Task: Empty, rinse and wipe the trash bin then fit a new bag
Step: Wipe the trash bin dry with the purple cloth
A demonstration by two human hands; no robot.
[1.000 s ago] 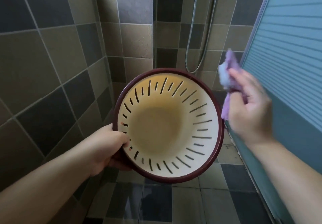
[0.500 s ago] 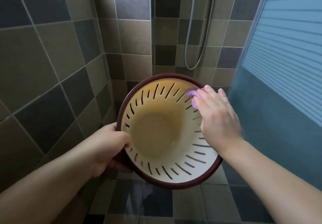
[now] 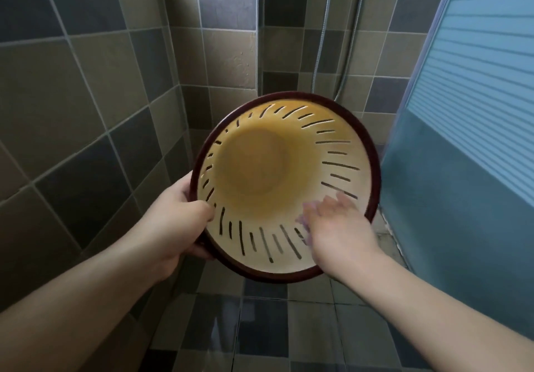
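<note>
Head view: left hand (image 3: 173,227) grips bin (image 3: 341,128), mouth facing camera.

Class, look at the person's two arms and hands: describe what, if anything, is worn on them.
Both forearms are bare, with no sleeves in view. The left hand and right hand show no gloves, watch or bracelets. The right hand is blurred, so rings cannot be ruled out.

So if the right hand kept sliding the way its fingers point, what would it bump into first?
Probably the bin's slotted inner wall. The right hand is blurred, pressing a purple cloth inside the bin, fingers pointing up and slightly left.
</note>
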